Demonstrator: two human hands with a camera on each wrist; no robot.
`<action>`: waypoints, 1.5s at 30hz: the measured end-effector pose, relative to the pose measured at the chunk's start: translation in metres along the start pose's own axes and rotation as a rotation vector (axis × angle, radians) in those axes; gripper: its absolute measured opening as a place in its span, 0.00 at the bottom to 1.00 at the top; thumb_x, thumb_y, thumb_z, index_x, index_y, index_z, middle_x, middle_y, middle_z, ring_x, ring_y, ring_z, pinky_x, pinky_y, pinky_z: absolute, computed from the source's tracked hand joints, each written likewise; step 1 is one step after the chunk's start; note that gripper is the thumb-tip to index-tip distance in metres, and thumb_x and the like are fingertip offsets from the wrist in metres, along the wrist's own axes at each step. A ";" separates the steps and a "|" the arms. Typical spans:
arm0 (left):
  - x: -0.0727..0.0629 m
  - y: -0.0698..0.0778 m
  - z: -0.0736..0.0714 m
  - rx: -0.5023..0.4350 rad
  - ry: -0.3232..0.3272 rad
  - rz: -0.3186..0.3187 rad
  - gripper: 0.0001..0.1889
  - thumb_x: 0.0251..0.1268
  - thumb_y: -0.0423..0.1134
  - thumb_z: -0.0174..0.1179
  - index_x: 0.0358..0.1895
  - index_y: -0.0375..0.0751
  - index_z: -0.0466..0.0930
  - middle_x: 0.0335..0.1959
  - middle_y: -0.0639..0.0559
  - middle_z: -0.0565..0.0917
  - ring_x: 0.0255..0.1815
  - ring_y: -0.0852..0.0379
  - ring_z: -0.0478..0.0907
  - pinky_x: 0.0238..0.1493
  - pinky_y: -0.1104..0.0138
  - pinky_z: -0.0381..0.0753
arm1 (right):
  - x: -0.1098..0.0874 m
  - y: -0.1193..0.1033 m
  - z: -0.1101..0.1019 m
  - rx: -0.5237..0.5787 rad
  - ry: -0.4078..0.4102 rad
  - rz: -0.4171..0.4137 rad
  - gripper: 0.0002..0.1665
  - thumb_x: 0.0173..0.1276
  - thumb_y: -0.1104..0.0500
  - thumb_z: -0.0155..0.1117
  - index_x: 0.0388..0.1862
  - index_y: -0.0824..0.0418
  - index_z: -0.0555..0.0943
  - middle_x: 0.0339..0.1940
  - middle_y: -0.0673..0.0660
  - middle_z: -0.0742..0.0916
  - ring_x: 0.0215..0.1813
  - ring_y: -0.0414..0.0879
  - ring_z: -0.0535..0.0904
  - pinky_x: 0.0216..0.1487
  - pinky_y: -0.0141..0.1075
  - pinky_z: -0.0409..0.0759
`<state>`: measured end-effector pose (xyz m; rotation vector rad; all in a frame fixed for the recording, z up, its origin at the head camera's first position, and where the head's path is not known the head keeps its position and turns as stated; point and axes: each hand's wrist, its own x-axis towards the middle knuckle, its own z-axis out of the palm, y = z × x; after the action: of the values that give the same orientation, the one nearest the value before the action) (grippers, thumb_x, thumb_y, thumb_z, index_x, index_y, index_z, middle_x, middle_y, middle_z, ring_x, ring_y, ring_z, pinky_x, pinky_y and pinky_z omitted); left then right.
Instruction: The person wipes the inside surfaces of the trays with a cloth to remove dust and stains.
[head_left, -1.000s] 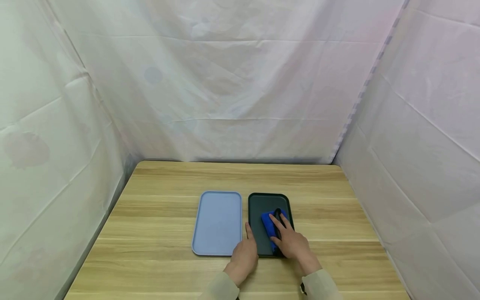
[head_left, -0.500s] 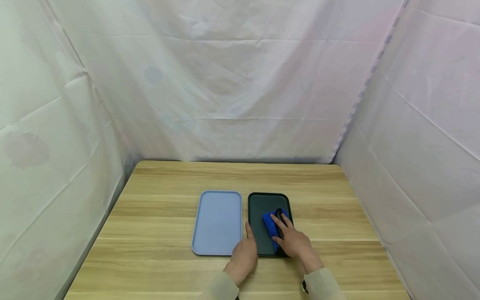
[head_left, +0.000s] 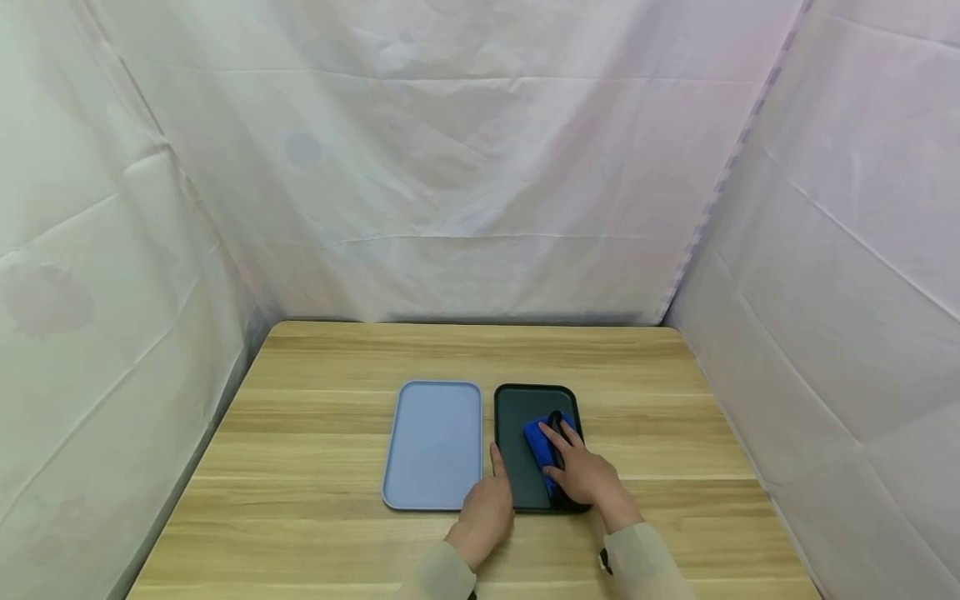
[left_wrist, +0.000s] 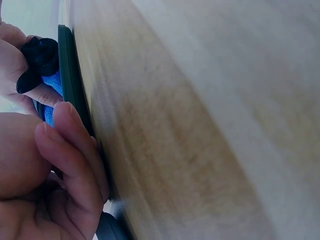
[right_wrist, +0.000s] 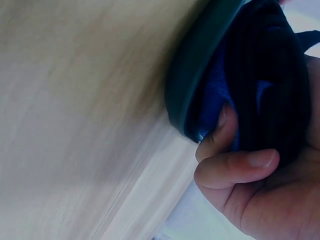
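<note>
In the head view, a dark green tray (head_left: 514, 433) lies on the wooden table. On its right half sits a blue fuzzy cleaning pad (head_left: 537, 440) with a black handle (head_left: 556, 419). My right hand (head_left: 588, 477) grips this pad from above, fingers spread over the handle; the right wrist view shows curled fingers (right_wrist: 227, 170) at its side. At the tray's front left corner, my left hand (head_left: 489, 504) holds the edge, index finger straight along the rim. Its other fingers (left_wrist: 75, 155) curl beside the rim in the left wrist view; their exact contact is partly hidden.
A light blue tray (head_left: 433, 446) lies left of the dark one, a narrow gap between them. The wooden table (head_left: 315, 467) extends around both trays. White cloth sheets (head_left: 480, 167) hang behind and on both sides.
My right hand and the blue pad have shifted slightly right, then a little back to the left and away from me on the tray. The left hand stays in place.
</note>
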<state>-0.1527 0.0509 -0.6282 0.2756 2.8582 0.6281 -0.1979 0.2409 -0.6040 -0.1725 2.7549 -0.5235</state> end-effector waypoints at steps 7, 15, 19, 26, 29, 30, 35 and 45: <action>0.001 -0.001 0.001 -0.002 -0.002 0.010 0.51 0.63 0.32 0.70 0.81 0.22 0.45 0.11 0.52 0.74 0.10 0.60 0.70 0.16 0.68 0.72 | 0.007 -0.002 -0.004 -0.004 -0.016 0.013 0.45 0.76 0.47 0.65 0.85 0.38 0.56 0.87 0.61 0.57 0.22 0.48 0.78 0.24 0.42 0.72; 0.001 -0.001 0.001 -0.013 0.000 0.005 0.50 0.63 0.32 0.70 0.81 0.22 0.46 0.11 0.51 0.74 0.10 0.59 0.69 0.15 0.67 0.72 | 0.018 0.000 -0.006 -0.007 -0.032 0.032 0.45 0.77 0.47 0.64 0.86 0.37 0.54 0.87 0.61 0.55 0.21 0.48 0.77 0.24 0.41 0.71; 0.002 -0.001 0.002 -0.008 -0.001 0.004 0.50 0.63 0.32 0.70 0.81 0.22 0.46 0.11 0.51 0.74 0.10 0.59 0.70 0.16 0.67 0.72 | 0.023 0.001 -0.008 -0.004 -0.043 0.049 0.45 0.77 0.46 0.64 0.86 0.36 0.54 0.88 0.60 0.54 0.22 0.49 0.78 0.25 0.41 0.72; 0.003 -0.002 0.002 0.004 -0.003 0.008 0.50 0.63 0.33 0.70 0.81 0.23 0.46 0.11 0.51 0.73 0.10 0.59 0.69 0.15 0.67 0.71 | 0.029 0.001 -0.013 -0.014 -0.040 0.046 0.45 0.77 0.46 0.64 0.86 0.37 0.54 0.87 0.63 0.55 0.30 0.51 0.82 0.28 0.43 0.75; 0.003 -0.002 0.002 0.000 -0.004 0.005 0.50 0.63 0.32 0.70 0.81 0.23 0.46 0.10 0.52 0.73 0.09 0.59 0.68 0.15 0.67 0.71 | 0.031 0.001 -0.014 -0.011 -0.046 0.047 0.45 0.77 0.46 0.64 0.86 0.37 0.54 0.87 0.63 0.54 0.32 0.52 0.83 0.29 0.44 0.76; 0.003 -0.002 0.002 -0.001 -0.005 0.003 0.50 0.63 0.32 0.70 0.81 0.23 0.46 0.10 0.52 0.72 0.09 0.59 0.68 0.14 0.67 0.71 | 0.031 0.001 -0.015 -0.011 -0.046 0.046 0.45 0.77 0.47 0.64 0.86 0.37 0.54 0.87 0.63 0.54 0.33 0.53 0.84 0.29 0.44 0.76; 0.002 -0.001 0.002 -0.006 -0.011 -0.008 0.50 0.63 0.32 0.70 0.81 0.24 0.46 0.10 0.52 0.72 0.09 0.59 0.68 0.15 0.66 0.70 | 0.034 0.002 -0.017 -0.015 -0.044 0.031 0.45 0.77 0.47 0.64 0.86 0.39 0.54 0.87 0.65 0.55 0.36 0.56 0.86 0.31 0.46 0.78; 0.001 -0.002 0.001 0.028 -0.008 0.007 0.51 0.62 0.33 0.71 0.81 0.23 0.46 0.13 0.50 0.75 0.11 0.59 0.70 0.17 0.67 0.73 | 0.045 0.004 -0.019 -0.018 -0.051 0.039 0.45 0.77 0.47 0.64 0.86 0.41 0.53 0.87 0.65 0.55 0.34 0.55 0.84 0.35 0.50 0.80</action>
<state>-0.1534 0.0498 -0.6303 0.2924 2.8620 0.5871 -0.2471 0.2430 -0.6020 -0.1346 2.7084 -0.4784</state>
